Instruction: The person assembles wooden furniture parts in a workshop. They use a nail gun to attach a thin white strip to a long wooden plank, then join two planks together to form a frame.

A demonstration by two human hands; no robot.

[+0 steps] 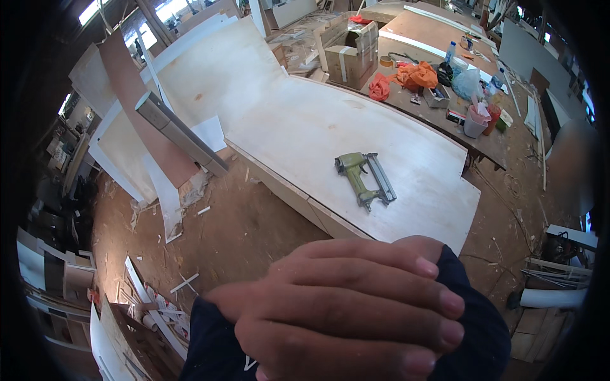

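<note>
Close to the camera, my left hand (343,311) lies across my right hand (420,243), its back showing and its fingers stretched out to the right. Only a bit of my right hand shows beside the dark blue sleeve, and its fingers are hidden. No tool is visible in either hand. Just beyond them, a green nail gun (365,180) with a silver magazine rests on its side on a pale wooden panel (406,143). Neither hand touches the nail gun.
Behind the panel, a worktable (406,108) carries orange plastic bags (416,76), a pink cup (475,120) and bottles. A cardboard box (346,63) stands at its left end. Leaning boards (136,114) are at left, wood scraps (155,308) lower left. A hose (508,206) lies on the floor at right.
</note>
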